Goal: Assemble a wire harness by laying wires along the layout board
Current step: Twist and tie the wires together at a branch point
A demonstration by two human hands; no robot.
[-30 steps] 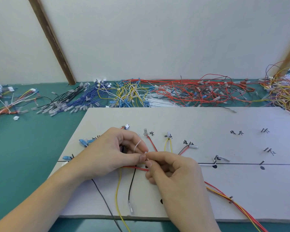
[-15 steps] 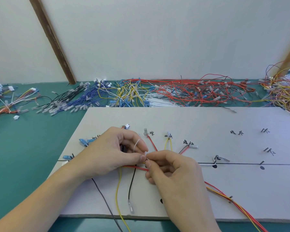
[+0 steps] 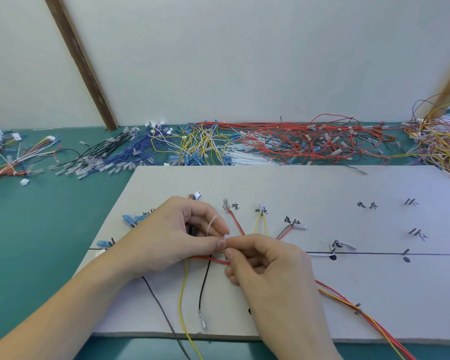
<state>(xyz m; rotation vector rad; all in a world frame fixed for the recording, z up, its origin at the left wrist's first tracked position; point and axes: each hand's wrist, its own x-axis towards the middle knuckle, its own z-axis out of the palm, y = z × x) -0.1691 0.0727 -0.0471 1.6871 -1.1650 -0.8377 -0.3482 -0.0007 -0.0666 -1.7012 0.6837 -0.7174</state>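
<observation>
I am pinching a thin white tie (image 3: 211,227) between my left hand (image 3: 172,237) and right hand (image 3: 268,266), fingertips meeting over the red wires (image 3: 213,260) on the layout board (image 3: 309,188). Beyond it, loose wire piles (image 3: 283,141) are lying along the green table (image 3: 37,229).

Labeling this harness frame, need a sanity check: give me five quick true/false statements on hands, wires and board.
1. Both hands meet over the layout board. True.
2. The left hand lies flat and open. False: its fingers pinch a thin white tie.
3. A yellow wire and a black wire hang toward the board's near edge. True.
4. The board is bare of wires. False: several already lie on it.
5. The right hand reaches into the red wire pile. False: it pinches at the left hand's fingertips.
</observation>
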